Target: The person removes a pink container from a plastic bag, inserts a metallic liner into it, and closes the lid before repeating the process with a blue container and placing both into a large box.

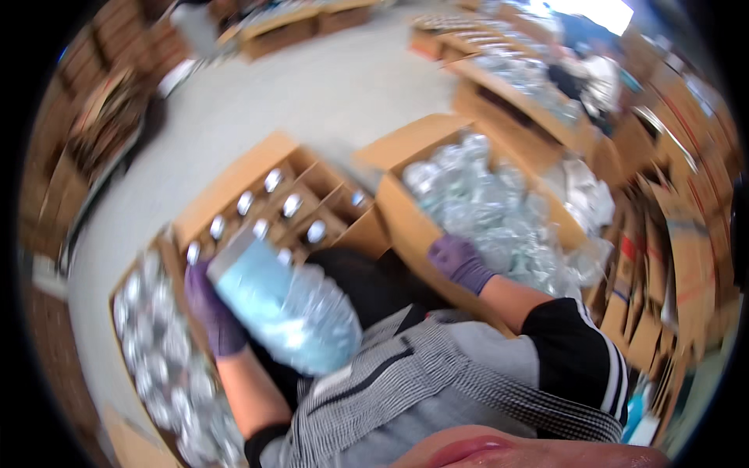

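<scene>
My left hand, in a purple glove, grips the side of a light blue bundle partly covered in clear plastic, with a greyish upper end. It lies tilted over my lap, and some of my fingers are hidden behind it. My right hand, also gloved in purple, is at the near edge of an open carton filled with clear plastic-wrapped items. Its fingers are curled and blurred, so what they hold, if anything, cannot be made out. In front of me stands a divided carton with several shiny-topped items in its cells.
Another carton at my left holds several clear, shiny items. Flattened cardboard is stacked at the right. A person is beside more filled cartons at the far right. Piled cardboard stands at the far left beyond the grey floor.
</scene>
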`<state>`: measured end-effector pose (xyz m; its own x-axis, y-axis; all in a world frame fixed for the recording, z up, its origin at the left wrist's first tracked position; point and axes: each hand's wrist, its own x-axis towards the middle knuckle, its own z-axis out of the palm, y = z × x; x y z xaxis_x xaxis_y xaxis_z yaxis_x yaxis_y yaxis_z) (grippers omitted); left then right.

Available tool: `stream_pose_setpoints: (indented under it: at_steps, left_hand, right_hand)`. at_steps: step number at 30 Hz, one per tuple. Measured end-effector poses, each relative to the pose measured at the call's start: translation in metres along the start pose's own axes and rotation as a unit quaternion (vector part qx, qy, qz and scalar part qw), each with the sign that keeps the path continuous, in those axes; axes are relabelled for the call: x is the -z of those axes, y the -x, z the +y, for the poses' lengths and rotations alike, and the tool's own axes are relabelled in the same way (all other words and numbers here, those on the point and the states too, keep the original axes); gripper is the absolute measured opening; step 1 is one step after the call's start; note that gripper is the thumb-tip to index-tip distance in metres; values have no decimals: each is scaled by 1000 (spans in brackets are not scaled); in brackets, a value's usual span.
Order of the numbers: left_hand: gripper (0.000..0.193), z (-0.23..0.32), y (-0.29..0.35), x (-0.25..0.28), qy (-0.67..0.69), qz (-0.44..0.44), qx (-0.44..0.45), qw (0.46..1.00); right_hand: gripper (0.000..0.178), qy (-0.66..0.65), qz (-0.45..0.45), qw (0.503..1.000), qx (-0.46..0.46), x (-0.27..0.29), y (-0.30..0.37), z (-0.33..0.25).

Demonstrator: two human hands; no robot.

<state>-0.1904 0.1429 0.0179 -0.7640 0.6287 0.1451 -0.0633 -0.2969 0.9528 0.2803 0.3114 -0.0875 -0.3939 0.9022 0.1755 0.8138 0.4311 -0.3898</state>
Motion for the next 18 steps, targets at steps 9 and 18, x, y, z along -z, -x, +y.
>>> stream_pose_setpoints:
  at_steps: [9,18]
  left_hand:
    - [47,-7,-8,-1,-275,-21,-200,940]
    - [70,49,20,24,-124,-291,-121,941]
  right_hand:
    - [30,-275,-38,883,378,34,-16,-191]
    - [29,-278,-151,867,384,21,-13,-212]
